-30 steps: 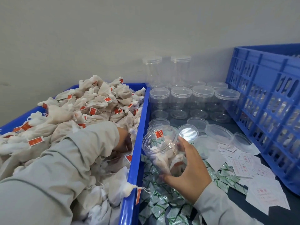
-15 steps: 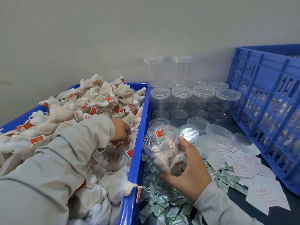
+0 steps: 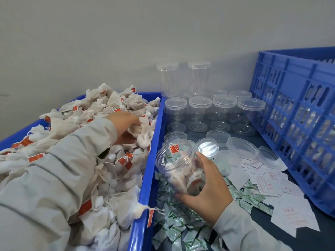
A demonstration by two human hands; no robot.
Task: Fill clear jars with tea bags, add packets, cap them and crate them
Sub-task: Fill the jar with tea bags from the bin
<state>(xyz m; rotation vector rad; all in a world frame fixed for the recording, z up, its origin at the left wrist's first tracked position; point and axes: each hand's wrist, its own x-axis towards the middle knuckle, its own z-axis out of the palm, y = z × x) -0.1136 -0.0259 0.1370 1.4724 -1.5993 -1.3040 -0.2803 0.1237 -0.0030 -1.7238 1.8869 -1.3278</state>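
At the left edge of the counter (image 3: 308, 238) a blue bin (image 3: 145, 178) is heaped with tea bags (image 3: 59, 124) (white pouches with red tags). The left hand (image 3: 125, 124) is sunk into the heap near the bin's right wall, fingers curled round a clump of bags. Just right of that wall, the right hand (image 3: 208, 187) grips a clear jar (image 3: 178, 167), tilted with its mouth toward the bin; it is partly filled with tea bags, one red tag at its rim. Beneath the jar lie green-and-white packets (image 3: 181, 229). Behind stand empty jars (image 3: 199, 109), loose lids (image 3: 241, 147) in front of them. Farther right, white paper slips (image 3: 268, 180) spread toward a blue crate (image 3: 293, 113) at the right edge.
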